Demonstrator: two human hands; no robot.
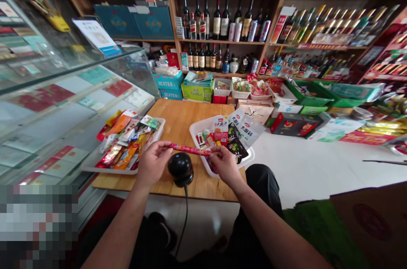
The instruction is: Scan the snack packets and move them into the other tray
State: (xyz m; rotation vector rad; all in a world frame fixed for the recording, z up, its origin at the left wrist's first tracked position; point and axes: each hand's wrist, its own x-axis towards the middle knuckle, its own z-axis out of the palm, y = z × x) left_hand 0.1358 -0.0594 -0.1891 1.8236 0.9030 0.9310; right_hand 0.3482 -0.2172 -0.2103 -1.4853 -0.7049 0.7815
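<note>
A long, thin red snack stick in a printed wrapper is stretched level between my two hands. My left hand pinches its left end, and my right hand pinches the right end. Just below the stick, a black round device with a cable stands on the wooden table. To the left is a white tray heaped with colourful snack packets. Under and beyond my right hand sits a white basket holding snack pouches, some black and some silver.
A glass display counter borders the table on the left. Behind stand boxes and shelves of bottles. My knee is beside the table's right edge. A cardboard box lies at the lower right.
</note>
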